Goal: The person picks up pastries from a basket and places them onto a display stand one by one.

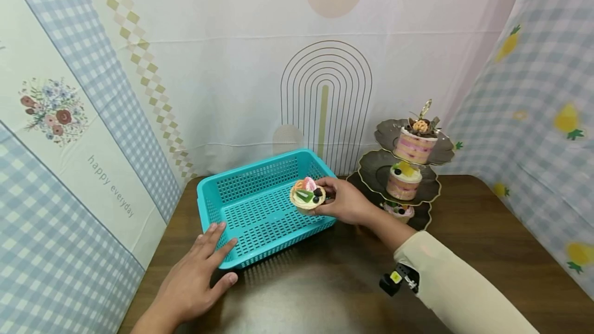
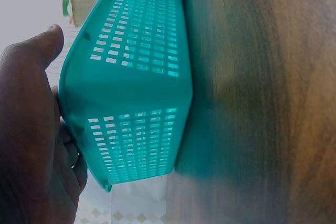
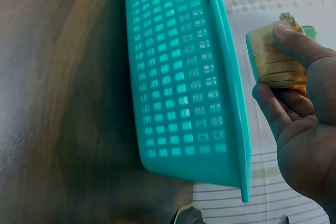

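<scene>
A turquoise plastic basket (image 1: 274,216) with perforated walls sits on the wooden table. Above its right end, my right hand (image 1: 345,201) pinches a small fruit tart (image 1: 307,195) between thumb and fingers. Cream, dark berries, a green slice and pink and orange pieces top the tart; its tan pleated side (image 3: 278,59) shows in the right wrist view. My left hand (image 1: 192,274) rests with spread fingers on the basket's near left corner. In the left wrist view, the basket's outer wall (image 2: 126,95) stands right beside that hand.
A three-tier dark stand (image 1: 371,169) with gold scalloped edges is at the back right. It bears a pink layered cake (image 1: 415,147) on top, a cake with yellow topping (image 1: 402,185) mid-level, and a partly hidden dessert (image 1: 400,211) below. Patterned cloths (image 1: 223,76) hang behind.
</scene>
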`<state>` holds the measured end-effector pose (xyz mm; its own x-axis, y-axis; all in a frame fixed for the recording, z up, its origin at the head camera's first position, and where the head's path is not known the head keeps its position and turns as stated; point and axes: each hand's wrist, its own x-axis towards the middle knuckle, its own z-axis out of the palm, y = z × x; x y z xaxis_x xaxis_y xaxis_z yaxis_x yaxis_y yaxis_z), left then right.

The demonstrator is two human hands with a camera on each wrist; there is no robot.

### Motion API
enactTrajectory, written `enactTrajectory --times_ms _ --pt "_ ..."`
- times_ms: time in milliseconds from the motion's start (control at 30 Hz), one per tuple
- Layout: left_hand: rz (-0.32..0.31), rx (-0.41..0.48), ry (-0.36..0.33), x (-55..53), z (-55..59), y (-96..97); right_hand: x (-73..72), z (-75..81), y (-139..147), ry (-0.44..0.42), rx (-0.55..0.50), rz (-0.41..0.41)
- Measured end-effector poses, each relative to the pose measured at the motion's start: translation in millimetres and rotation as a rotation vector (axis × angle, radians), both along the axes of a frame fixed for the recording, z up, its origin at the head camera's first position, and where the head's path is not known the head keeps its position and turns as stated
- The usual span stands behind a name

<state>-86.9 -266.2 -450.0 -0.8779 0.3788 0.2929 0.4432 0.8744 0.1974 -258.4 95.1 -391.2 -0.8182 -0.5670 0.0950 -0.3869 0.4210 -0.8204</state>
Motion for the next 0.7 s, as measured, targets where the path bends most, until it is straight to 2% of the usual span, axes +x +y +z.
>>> enactTrajectory --times_ms 367,700 --pt "-0.013 -0.007 0.035 0.4 0.0 -0.2 16.0 1.3 38 -0.020 -0.028 -0.042" --pt "-0.001 -0.005 -0.020 -0.5 -0.7 -0.1 26.7 -1.1 63 -0.061 -0.070 -0.081"
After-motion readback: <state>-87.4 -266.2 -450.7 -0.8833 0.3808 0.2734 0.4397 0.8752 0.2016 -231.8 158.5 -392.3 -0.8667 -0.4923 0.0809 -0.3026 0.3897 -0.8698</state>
